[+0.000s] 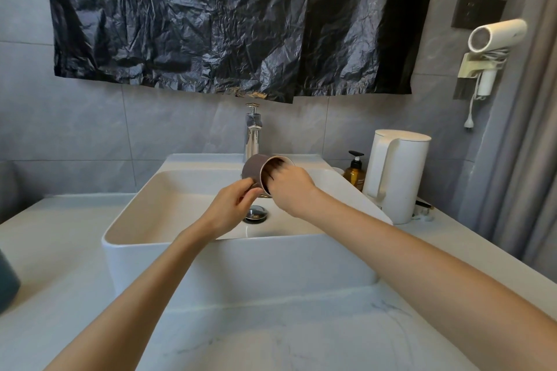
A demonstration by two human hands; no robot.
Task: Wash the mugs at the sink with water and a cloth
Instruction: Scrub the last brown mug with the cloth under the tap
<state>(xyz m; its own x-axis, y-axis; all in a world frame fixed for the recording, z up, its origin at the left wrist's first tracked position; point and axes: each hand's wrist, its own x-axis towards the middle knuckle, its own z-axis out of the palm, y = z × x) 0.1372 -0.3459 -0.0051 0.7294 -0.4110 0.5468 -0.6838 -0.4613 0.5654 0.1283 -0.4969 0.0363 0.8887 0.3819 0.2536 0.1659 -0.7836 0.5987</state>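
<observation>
L hand (pixel 230 205) holds the brown mug (pixel 252 170) over the white sink (pixel 241 265), just in front of the chrome tap (pixel 252 132) & above the drain (pixel 255 214). Mug is tipped on its side, mouth turned right & toward the camera, base to the left. L fingers (pixel 245 190) are curled tight & pinch the mug low down near the rim, at what looks like its handle, mostly hidden by the hand. R hand (pixel 291 187) comes in from the right w/ its fingers (pixel 274 172) pushed into the mug mouth, held close together. The tips are blurred & lost in the dark inside, so can't tell if they're bent, flat on the wall, or have anything under them. Both forearms are bare, reaching across the pale marbled bench (pixel 271 334) that carries the sink.

Right of the sink on the bench: amber pump bottle (pixel 355 173), w/ a tall white kettle (pixel 398 175) just beside it. On the wall further right a white hair dryer (pixel 494 36) sits in its holder, plug dangling, below & right of a dark socket plate (pixel 479 10). Crinkled black plastic sheet (pixel 211 18) hangs on the wall behind the tap. Dark teal object (pixel 7 280) is cut off at the bench's left edge, can't tell what it is. Grey curtain (pixel 527 159) at far right
</observation>
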